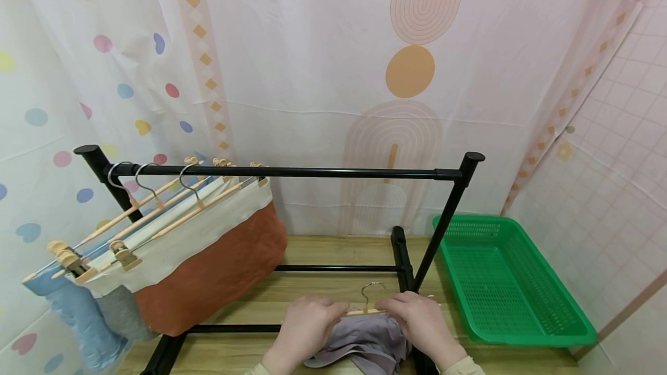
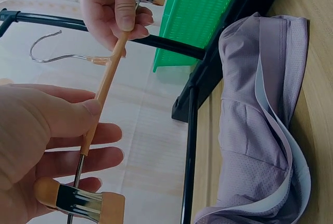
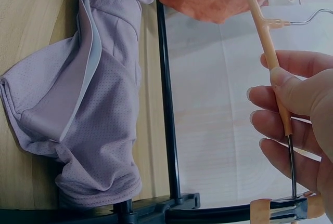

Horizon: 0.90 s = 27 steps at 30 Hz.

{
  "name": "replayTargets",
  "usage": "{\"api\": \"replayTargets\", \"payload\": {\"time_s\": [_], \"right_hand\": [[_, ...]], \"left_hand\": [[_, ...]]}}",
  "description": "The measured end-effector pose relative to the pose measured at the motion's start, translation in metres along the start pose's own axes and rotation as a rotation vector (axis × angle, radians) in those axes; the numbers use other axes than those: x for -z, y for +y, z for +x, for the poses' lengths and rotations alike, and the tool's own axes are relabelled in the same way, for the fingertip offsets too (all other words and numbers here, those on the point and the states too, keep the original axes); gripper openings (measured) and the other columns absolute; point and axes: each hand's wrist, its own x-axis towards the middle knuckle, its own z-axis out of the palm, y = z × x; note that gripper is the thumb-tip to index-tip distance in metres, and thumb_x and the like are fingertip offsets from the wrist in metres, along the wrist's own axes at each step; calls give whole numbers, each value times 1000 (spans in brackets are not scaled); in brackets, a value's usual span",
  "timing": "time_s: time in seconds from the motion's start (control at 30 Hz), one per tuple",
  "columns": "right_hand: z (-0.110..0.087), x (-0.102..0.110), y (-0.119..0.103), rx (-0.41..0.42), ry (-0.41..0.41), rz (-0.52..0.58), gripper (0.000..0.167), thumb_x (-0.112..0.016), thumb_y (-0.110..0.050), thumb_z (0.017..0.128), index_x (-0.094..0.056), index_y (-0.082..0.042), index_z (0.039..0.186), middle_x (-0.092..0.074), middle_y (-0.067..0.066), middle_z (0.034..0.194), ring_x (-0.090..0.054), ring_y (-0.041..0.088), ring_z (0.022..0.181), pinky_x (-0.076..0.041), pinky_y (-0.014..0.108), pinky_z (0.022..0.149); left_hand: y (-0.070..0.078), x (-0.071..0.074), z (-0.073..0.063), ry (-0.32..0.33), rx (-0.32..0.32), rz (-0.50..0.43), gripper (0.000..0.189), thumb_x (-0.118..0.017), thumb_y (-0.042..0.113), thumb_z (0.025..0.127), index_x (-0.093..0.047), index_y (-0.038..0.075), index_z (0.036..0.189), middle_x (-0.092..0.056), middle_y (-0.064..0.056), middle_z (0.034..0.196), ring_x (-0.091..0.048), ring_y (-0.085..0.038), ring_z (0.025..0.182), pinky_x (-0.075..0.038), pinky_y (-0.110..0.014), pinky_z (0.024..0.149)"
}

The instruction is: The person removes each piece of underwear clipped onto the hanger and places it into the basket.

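Both hands hold one wooden clip hanger (image 2: 106, 86) by its bar, level at the lower middle of the head view. My left hand (image 1: 310, 326) pinches the bar between thumb and fingers on one side of the metal hook. On the other side my right hand (image 1: 417, 320) pinches it likewise. A metal-and-wood clip (image 2: 86, 203) sits on the rod near the left hand, another clip (image 3: 286, 211) near the right. Below the hanger, a mauve garment (image 1: 367, 334) with a wide waistband lies crumpled on the wood surface. In both wrist views it is apart from the clips.
A black clothes rack (image 1: 333, 172) stands in front. At its left end hang several garments on clip hangers, among them a rust-brown one with a white band (image 1: 219, 265) and a light blue one (image 1: 85, 317). A green basket (image 1: 521, 337) stands at the right. Patterned curtains (image 1: 292, 62) hang behind.
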Motion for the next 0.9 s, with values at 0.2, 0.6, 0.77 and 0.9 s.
{"api": "replayTargets", "payload": {"time_s": [0.2,0.6,0.77,0.9], "right_hand": [[1,0,0,-3,-5,8,42,-86,-3,68,-75,-28,100,-71,-12,95,-67,10,81,-52,27,56],[1,0,-1,-3,-22,26,41,-85,-5,71,-75,-29,103,-71,-11,96,-67,10,81,-52,26,57],[2,-1,-1,-1,-26,28,39,-85,-6,72,-75,-27,103,-71,-11,96,-67,11,82,-52,26,58],[3,-2,-1,-7,-40,29,33,-83,-8,75,-76,-25,103,-71,-11,95,-66,10,82,-53,27,61]], "left_hand": [[-1,-2,-1,18,-4,-5,32,-83,9,66,-76,27,92,-63,10,69,-58,-8,56,-39,-22,42],[-4,-3,-3,36,-35,-13,36,-79,1,65,-78,26,92,-67,12,74,-60,-7,60,-41,-21,45],[-5,-4,-4,25,-30,-34,37,-78,-1,66,-78,25,93,-68,12,76,-61,-6,62,-43,-22,47],[-6,-5,-6,22,-19,-56,37,-77,-2,68,-78,25,94,-68,12,76,-61,-5,62,-44,-22,48]]}}
